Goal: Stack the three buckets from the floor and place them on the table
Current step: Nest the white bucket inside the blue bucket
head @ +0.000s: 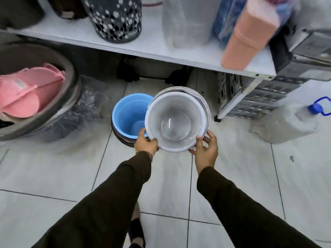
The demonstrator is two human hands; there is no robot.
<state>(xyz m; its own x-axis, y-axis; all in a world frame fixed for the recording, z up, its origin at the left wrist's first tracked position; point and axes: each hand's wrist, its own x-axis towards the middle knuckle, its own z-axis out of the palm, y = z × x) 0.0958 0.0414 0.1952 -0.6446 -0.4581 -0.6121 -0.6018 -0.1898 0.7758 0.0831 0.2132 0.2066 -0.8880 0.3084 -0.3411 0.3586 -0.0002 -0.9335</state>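
Note:
I hold a white bucket (176,120) above the tiled floor, its mouth facing me. My left hand (146,143) grips its rim on the left and my right hand (206,151) grips the rim on the right. Just left of it a blue bucket (129,115) sits nested inside a dark bucket (123,138), whose rim shows beneath it on the floor. The white table (161,51) stretches across the top of the view, above and behind the buckets.
On the table stand a dotted grey basket (114,18), a clear container (188,22), an orange bin (249,34) and a grey crate (304,49). A big tub with pink items (26,92) is at left, a plastic water jug (290,120) and stacked crates (254,97) at right.

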